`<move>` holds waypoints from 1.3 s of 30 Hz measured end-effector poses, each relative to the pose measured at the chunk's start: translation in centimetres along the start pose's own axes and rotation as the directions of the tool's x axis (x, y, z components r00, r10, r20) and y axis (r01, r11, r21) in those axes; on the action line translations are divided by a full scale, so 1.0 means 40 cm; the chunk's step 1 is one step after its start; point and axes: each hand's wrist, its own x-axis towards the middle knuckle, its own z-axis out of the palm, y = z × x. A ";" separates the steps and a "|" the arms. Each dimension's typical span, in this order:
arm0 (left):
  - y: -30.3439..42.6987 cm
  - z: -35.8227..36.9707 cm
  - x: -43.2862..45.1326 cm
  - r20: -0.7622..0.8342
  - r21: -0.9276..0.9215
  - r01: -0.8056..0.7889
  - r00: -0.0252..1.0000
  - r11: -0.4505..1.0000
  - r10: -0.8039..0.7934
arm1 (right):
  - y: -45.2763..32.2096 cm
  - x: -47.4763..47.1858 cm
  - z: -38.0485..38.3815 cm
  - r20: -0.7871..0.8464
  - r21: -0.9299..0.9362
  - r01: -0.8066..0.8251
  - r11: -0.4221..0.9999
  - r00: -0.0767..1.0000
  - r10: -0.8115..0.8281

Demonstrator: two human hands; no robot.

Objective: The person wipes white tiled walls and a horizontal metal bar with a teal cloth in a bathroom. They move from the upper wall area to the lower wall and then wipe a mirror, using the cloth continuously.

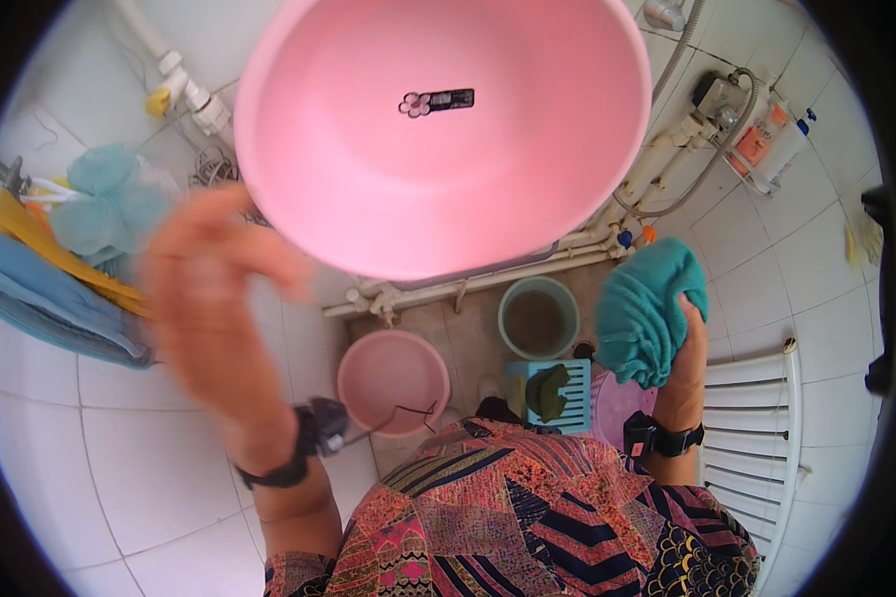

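Bunched in my right hand (688,347) is a teal cloth (646,313), its folds hanging below my fingers. My left hand (209,291) is blurred; its fingers are bent and apart, with nothing seen in them. It hovers beside the left rim of a large pink plastic basin (448,186), and whether it touches the rim is unclear. A printed flower sticker (437,102) marks the basin's inside. What supports the basin is mostly hidden beneath it.
Below stand a smaller pink basin (393,373), a green bucket (539,317) of murky liquid and a blue slatted stool (579,395). White pipes (418,295) run along the wall. Towels (52,298) hang left; a white radiator (750,440) stands right. Bottles (780,153) sit on a shelf.
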 end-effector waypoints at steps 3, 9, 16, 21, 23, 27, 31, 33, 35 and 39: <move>-0.074 0.095 -0.143 0.189 -0.152 0.432 0.896 0.889 -0.403 | 0.032 -0.036 0.035 0.118 -0.096 -0.081 0.992 0.989 0.092; -0.185 0.199 -0.347 0.586 0.009 0.617 0.634 0.787 -0.504 | 0.151 -0.036 0.115 0.319 -0.575 -0.074 0.815 0.897 0.306; -0.279 0.281 -0.519 0.621 -0.005 0.759 0.513 0.651 -0.593 | 0.284 -0.065 0.146 0.539 -0.840 0.511 0.184 0.826 0.163; -0.257 0.287 -0.575 0.685 -0.266 0.956 0.276 0.122 -0.675 | 0.296 -0.077 0.147 0.649 -0.737 0.595 0.322 0.756 0.088; -0.244 0.286 -0.585 0.691 -0.416 0.909 0.338 0.031 -0.639 | 0.307 -0.085 0.153 0.661 -0.723 0.553 0.414 0.728 0.181; -0.233 0.242 -0.610 0.577 -0.628 0.776 0.413 -0.060 -0.705 | 0.340 -0.149 0.144 0.773 -0.587 0.555 0.589 0.601 0.204; -0.215 0.226 -0.653 0.438 -0.676 0.731 0.505 0.098 -0.744 | 0.300 -0.130 0.041 0.861 -0.492 0.438 0.753 0.374 0.345; -0.198 0.223 -0.671 0.364 -0.704 0.698 0.511 0.129 -0.779 | 0.249 -0.118 -0.036 0.825 -0.508 0.198 0.838 0.390 0.408; -0.174 0.198 -0.684 0.301 -0.699 0.701 0.472 0.145 -0.829 | 0.195 -0.113 -0.121 0.683 -0.609 0.128 0.783 0.585 0.436; -0.132 0.116 -0.695 0.133 -0.657 0.713 0.429 0.245 -0.894 | 0.097 -0.103 -0.290 0.159 -0.520 -0.162 0.839 0.946 0.281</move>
